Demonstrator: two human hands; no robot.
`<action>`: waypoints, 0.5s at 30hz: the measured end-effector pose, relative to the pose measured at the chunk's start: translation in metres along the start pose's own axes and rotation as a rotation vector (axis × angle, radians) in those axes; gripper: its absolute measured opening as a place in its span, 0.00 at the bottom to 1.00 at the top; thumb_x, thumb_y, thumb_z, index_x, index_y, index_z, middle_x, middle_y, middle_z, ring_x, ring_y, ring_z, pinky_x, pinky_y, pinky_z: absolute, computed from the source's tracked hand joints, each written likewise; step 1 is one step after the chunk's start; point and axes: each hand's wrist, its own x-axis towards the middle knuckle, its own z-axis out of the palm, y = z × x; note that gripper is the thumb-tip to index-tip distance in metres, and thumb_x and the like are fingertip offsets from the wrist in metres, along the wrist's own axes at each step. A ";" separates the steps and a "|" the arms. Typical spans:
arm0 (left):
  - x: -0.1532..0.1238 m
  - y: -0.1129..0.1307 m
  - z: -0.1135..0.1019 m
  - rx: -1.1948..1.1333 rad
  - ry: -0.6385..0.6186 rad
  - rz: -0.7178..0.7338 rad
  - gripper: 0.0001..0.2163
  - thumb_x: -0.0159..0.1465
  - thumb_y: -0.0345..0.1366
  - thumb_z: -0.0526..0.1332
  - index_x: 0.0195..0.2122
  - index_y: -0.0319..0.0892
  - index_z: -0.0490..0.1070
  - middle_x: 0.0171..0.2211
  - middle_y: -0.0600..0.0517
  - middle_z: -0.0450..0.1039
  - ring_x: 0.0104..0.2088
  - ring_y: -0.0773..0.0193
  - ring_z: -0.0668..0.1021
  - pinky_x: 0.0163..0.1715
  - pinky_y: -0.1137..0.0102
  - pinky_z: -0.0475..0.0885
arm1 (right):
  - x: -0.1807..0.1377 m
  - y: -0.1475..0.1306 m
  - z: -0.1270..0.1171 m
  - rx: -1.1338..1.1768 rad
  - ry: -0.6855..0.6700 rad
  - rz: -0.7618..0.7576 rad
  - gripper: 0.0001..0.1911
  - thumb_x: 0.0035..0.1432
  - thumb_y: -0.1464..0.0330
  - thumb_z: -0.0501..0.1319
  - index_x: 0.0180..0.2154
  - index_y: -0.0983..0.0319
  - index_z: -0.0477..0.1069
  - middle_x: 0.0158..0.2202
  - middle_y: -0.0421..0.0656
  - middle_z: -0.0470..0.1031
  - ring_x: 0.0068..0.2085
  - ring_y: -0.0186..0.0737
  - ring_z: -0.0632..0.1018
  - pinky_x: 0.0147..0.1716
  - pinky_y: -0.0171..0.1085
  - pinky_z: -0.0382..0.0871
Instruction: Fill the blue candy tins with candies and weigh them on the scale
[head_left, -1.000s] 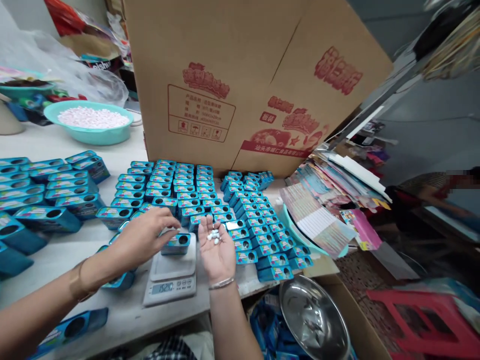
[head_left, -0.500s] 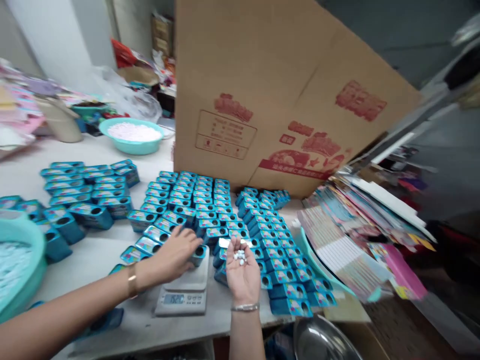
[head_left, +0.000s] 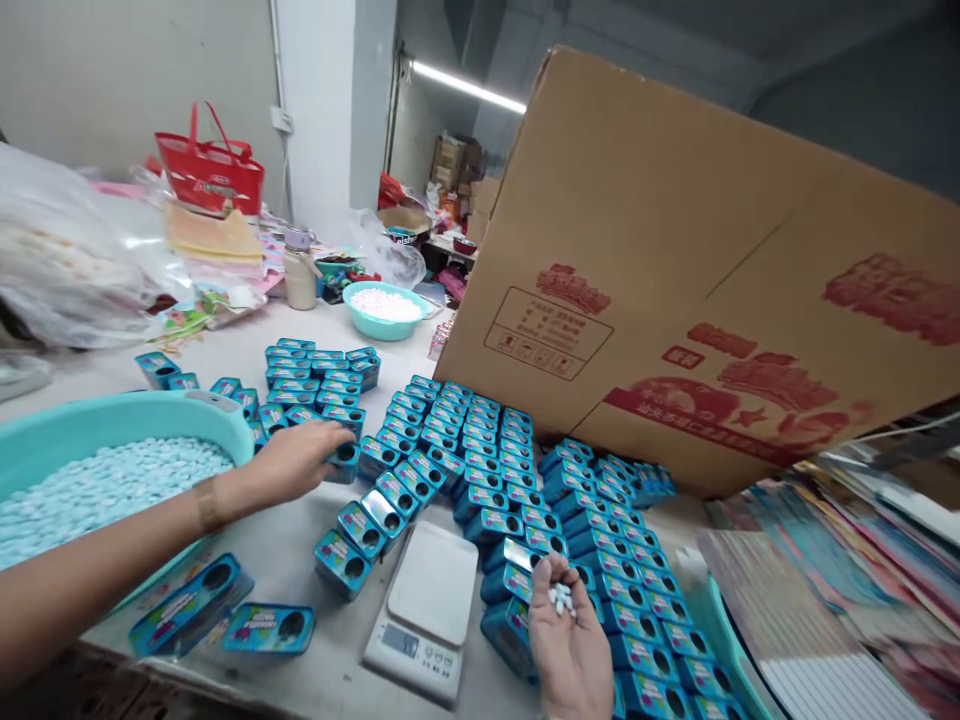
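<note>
Blue tins [head_left: 480,482], close rows between the hands. Left hand [head_left: 300,460]: fingers closed on a single tin [head_left: 343,469], just right of them, beside the rear cluster [head_left: 291,385], long axis apparently left-to-right. Right hand [head_left: 571,648]: palm up, loosely cupped. Pale pellets [head_left: 561,601]: on right palm.

We have the scale [head_left: 435,580] before us on the table [head_left: 337,665], with rows of tins [head_left: 484,500] behind it and to its right. Left of it, 2 loose tins [head_left: 255,625] lie in front of a large basin [head_left: 238,430] with pellets [head_left: 127,490] inside. Our left hand [head_left: 304,460] holds 1 tin [head_left: 343,460] beyond that basin's right rim; our right hand [head_left: 571,650], right of the scale, has more pellets [head_left: 561,600] in its palm. Behind the rows stands a carton [head_left: 637,220], left of it a smaller basin [head_left: 386,329]; right of the rows lie papers [head_left: 810,610]
</note>
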 end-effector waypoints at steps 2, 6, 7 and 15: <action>-0.001 -0.005 0.024 -0.011 -0.058 0.022 0.17 0.56 0.31 0.59 0.48 0.47 0.73 0.44 0.47 0.76 0.46 0.53 0.78 0.42 0.65 0.72 | 0.000 0.008 0.004 -0.043 -0.036 0.018 0.16 0.63 0.79 0.46 0.34 0.61 0.69 0.33 0.41 0.78 0.37 0.31 0.82 0.39 0.36 0.82; 0.009 -0.009 0.044 -0.034 -0.102 0.095 0.21 0.57 0.34 0.62 0.54 0.47 0.70 0.48 0.48 0.75 0.47 0.58 0.77 0.44 0.70 0.72 | 0.001 0.012 0.007 -0.100 -0.063 0.024 0.13 0.62 0.80 0.48 0.36 0.62 0.69 0.35 0.40 0.77 0.37 0.29 0.81 0.40 0.35 0.81; 0.015 -0.013 0.042 -0.031 -0.087 0.102 0.23 0.59 0.35 0.61 0.57 0.47 0.67 0.51 0.47 0.73 0.50 0.59 0.76 0.47 0.70 0.72 | 0.001 0.010 0.007 -0.100 -0.056 0.010 0.13 0.62 0.80 0.49 0.36 0.62 0.69 0.34 0.40 0.77 0.37 0.29 0.80 0.40 0.35 0.81; 0.083 -0.054 0.034 0.128 0.023 0.070 0.24 0.53 0.25 0.59 0.53 0.39 0.69 0.57 0.35 0.65 0.64 0.39 0.61 0.62 0.40 0.48 | -0.002 0.013 0.007 -0.077 -0.089 -0.017 0.11 0.61 0.80 0.50 0.34 0.62 0.67 0.32 0.38 0.73 0.36 0.28 0.79 0.40 0.34 0.81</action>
